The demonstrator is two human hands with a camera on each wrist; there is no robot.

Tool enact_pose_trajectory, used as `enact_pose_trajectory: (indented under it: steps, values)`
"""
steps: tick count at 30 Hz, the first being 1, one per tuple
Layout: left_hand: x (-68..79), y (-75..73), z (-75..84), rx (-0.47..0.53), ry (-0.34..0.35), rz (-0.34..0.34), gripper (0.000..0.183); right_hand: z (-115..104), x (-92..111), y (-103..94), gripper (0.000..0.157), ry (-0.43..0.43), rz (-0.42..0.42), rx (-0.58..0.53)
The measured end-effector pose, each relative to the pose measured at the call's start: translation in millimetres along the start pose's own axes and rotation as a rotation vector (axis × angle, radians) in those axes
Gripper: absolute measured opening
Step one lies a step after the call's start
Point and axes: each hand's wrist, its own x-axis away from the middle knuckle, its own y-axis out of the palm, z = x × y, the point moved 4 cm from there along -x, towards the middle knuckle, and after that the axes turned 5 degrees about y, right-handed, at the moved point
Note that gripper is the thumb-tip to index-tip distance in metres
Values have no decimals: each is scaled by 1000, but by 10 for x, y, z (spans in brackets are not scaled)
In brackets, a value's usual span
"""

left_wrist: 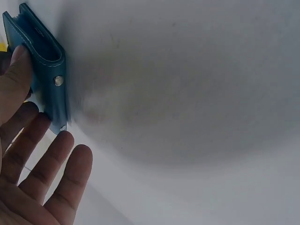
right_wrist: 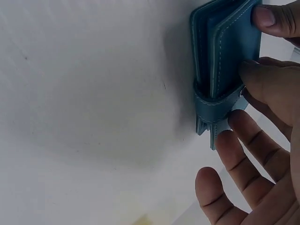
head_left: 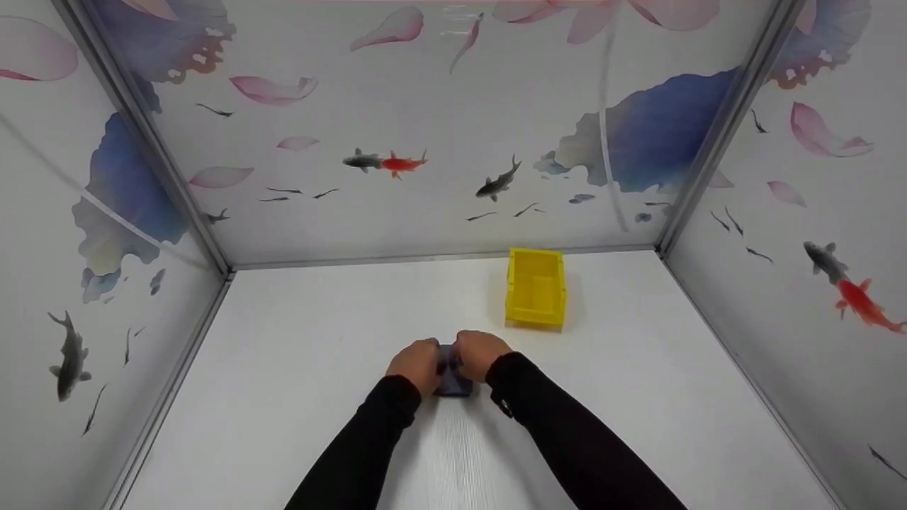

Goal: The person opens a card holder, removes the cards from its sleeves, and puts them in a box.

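Observation:
Both hands hold a small teal leather wallet (head_left: 453, 384) low over the white table. Pale stitching runs along its edges, and a strap (right_wrist: 213, 108) wraps round its folded side in the right wrist view. My left hand (head_left: 417, 365) grips one side, its thumb (left_wrist: 19, 70) against the leather and the other fingers spread. A round metal snap (left_wrist: 58, 80) shows on the wallet in the left wrist view. On the other side my right hand (head_left: 483, 353) pinches the wallet beside the strap, its lower fingers loosely extended.
A yellow plastic bin (head_left: 536, 287) stands beyond the right hand, near the back wall. White panels printed with fish and petals enclose the white table (head_left: 319, 340) at the back and both sides, with grey metal posts (head_left: 152, 142) at the corners.

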Motion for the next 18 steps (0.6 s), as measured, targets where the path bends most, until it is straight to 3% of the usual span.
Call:
enact_pose_trajectory:
  steps: [8, 18]
  values:
    - [-62, 9, -21, -47, -27, -23, 23, -40, -100, 16, 19, -37, -22, 41]
    - [-36, -22, 25, -42, -25, 7, 25, -85, -180, 107, 20, -63, 7, 125]
